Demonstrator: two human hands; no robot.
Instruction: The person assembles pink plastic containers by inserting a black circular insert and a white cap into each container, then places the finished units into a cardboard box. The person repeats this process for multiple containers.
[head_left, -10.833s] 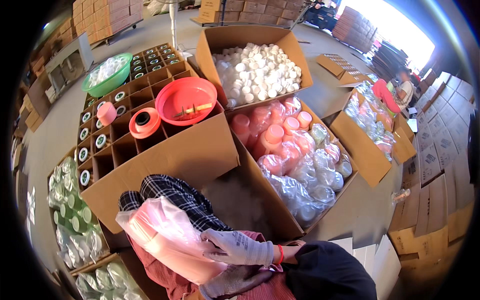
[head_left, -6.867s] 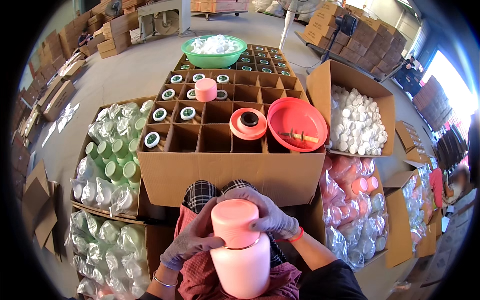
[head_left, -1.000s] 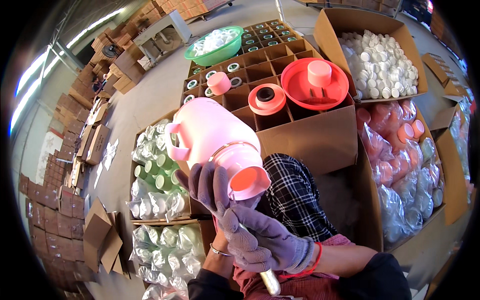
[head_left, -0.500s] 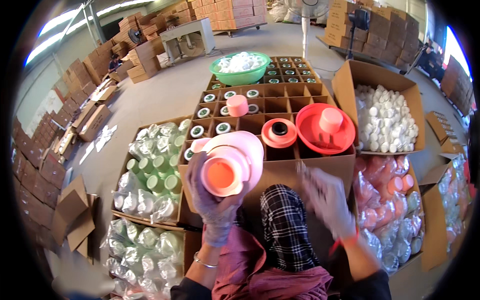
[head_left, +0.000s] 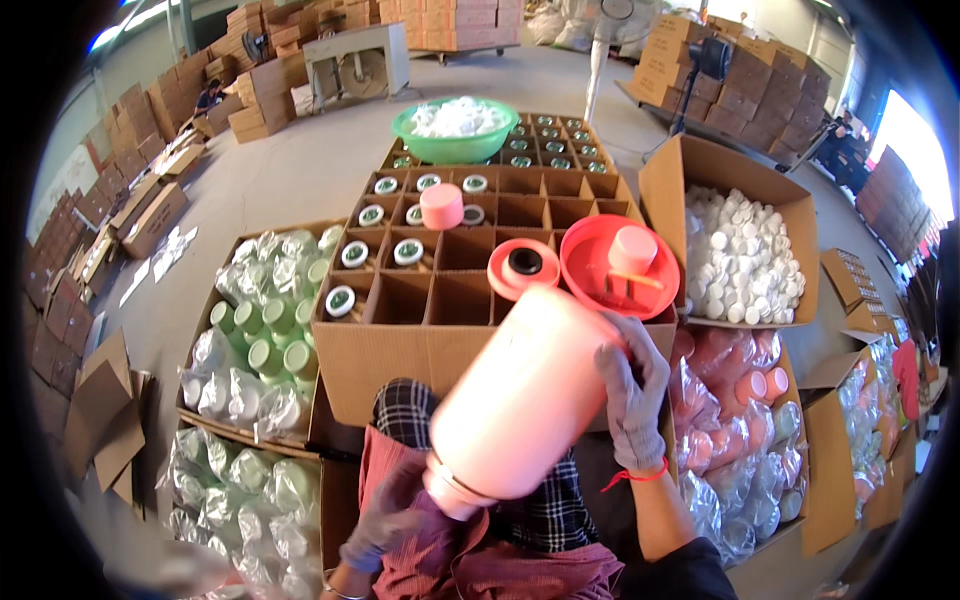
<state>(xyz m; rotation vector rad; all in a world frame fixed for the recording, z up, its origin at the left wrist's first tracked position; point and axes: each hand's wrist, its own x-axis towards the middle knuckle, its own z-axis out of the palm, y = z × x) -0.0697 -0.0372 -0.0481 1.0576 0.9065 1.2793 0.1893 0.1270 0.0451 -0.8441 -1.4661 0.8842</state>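
A large pink plastic jug [head_left: 520, 400] hangs tilted above my lap, its narrow neck toward the lower left. At the jug's upper right end, my right hand [head_left: 636, 385] in a pale glove grips the wide end. Beside the neck, my left hand [head_left: 392, 515], also gloved, has its fingers closed around the lower end. Just beyond the jug is a red-pink ring-shaped part [head_left: 515, 268] with a black centre. Right of that part, a red basin [head_left: 658, 302] holds a pink cup [head_left: 633, 250]. Another pink cup [head_left: 441, 207] stands farther left.
A divided carton [head_left: 385, 350] with several white-topped bottles stands in front. Beyond it is a green basin [head_left: 447, 150] of white pieces. An open box [head_left: 668, 200] of white caps is at right. Cartons of bagged green cups [head_left: 265, 358] and bagged pink cups [head_left: 715, 400] flank me.
The jug has swung from an end-on view at left to lying tilted across my lap. My right hand has come onto it, and my left hand has moved down to its neck.
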